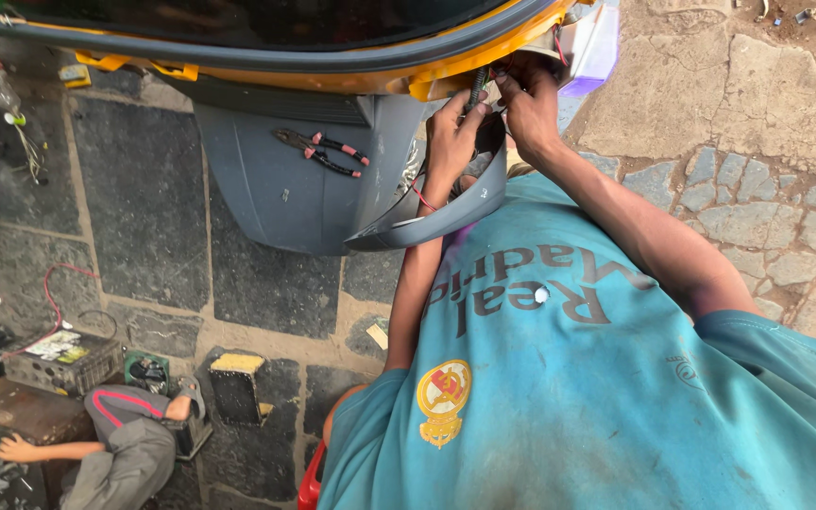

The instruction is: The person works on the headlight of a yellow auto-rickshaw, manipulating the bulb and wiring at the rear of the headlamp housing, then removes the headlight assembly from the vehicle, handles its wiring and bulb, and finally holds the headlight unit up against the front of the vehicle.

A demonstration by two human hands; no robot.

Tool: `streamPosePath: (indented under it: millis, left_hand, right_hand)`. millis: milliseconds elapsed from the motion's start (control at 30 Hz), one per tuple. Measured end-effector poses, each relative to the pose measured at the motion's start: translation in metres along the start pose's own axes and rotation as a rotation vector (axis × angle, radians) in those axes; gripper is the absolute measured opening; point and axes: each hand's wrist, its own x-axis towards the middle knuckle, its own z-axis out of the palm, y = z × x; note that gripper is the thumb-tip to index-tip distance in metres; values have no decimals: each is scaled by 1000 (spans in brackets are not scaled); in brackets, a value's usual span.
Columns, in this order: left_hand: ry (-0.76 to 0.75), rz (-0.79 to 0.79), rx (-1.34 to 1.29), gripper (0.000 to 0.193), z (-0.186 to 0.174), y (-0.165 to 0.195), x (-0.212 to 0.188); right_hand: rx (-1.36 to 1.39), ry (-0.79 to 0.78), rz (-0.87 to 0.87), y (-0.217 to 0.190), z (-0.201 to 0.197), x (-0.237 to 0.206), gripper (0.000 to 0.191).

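- The left hand (452, 132) is reaching up under the yellow body edge (370, 80) of the vehicle, its fingers closing around a dark ribbed cable sleeve (476, 87) that is running up into the bodywork.
- The right hand (527, 106) is working just beside it, at the far right of the scene, fingertips pressing together on the wiring where the sleeve is entering the body; what exactly they are pinching is hidden by the fingers.
- A thin red wire (419, 196) is trailing down past the left wrist, near the curved grey trim strip (432, 219) that is hanging loose below both hands.
- Judging from this, the work is going best with the left grip steadying the sleeve while the right one is doing the fine handling, both wrists staying clear of the metal edge.
- The yellow edge and the lamp housing (589, 47) are crowding the hands from above and the right; open room is lying only downward, toward the person's chest.
- Red-handled pliers (321, 151) are lying on the grey mudguard (285, 189), to the left and within reach.
- Another person's hand (13, 448) is resting on a box near the left, well apart, beside the batteries on the stone floor (144, 198).
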Motion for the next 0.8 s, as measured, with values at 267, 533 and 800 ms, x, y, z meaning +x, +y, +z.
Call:
streamPosePath:
  millis: [267, 533, 800]
  left_hand:
    - [-290, -81, -394, 31, 3, -12, 3]
    - [-101, -152, -489, 35, -7, 1, -8]
    - [42, -360, -517, 26, 6, 12, -25]
  right_hand:
    - [11, 20, -59, -1, -2, -3, 24]
    - [-649, -328, -198, -11, -42, -39, 52]
    - [-1143, -570, 32, -43, -185, -56, 61]
